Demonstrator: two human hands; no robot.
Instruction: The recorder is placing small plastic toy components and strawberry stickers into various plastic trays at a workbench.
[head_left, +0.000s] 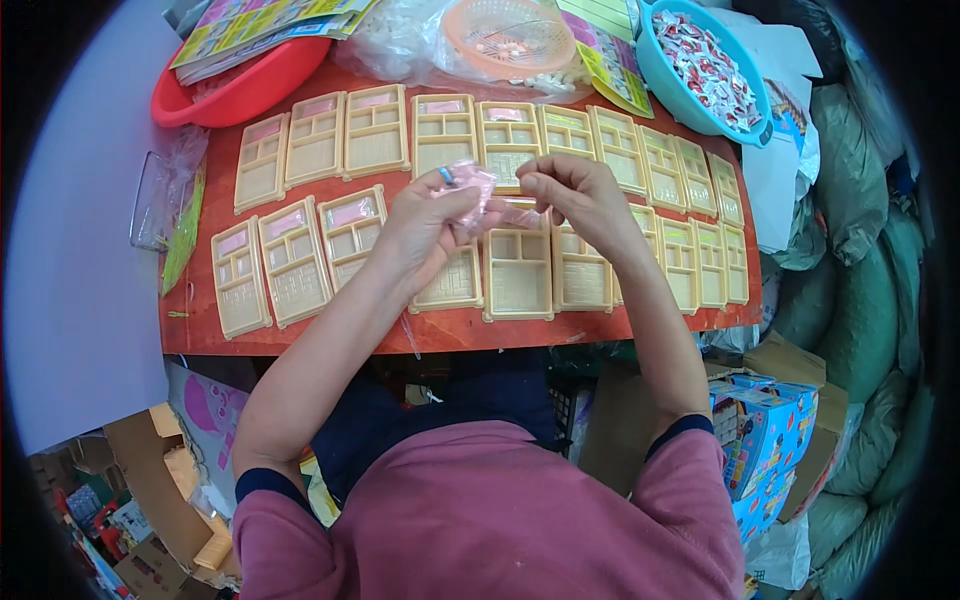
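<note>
Gripping a loose bunch of thin, glossy pink packets (pixel 472 190), the left hand (pixel 428 215) is curling its fingers about the crinkled film, and a blue band is circling one finger. The right hand (pixel 575 195) is hovering just beside it, nearly closed, thumb and forefinger bunching close together; whether anything is sitting in that pinch I cannot tell. Another pink packet (pixel 520 215) is showing between the hands, over the trays (pixel 518 280). These are standing in two rows, shallow oblongs of tan plastic with rounded corners and thin dividing walls, and raised lines are patterning the floors of some large compartments. Flat pink packets are lying in the top compartments of the trays toward the left. The worktop (pixel 190 325) underneath is showing a smooth red surface. Along its far edge, a glossy red basin (pixel 285 82) is carrying paper sheets (pixel 262 35), a clear, wrinkled bag (pixel 385 45) is slumping beside a peach mesh colander (pixel 510 72), and a round blue basin (pixel 690 110) is brimming with small red-and-white sachets (pixel 705 70). Around the room, dull green sacks (pixel 845 290) are bulging in a heap at the right, printed blue boxes (pixel 762 430) are filling an open cardboard carton (pixel 825 430), and more cardboard (pixel 150 475) is standing at the lower left.
</note>
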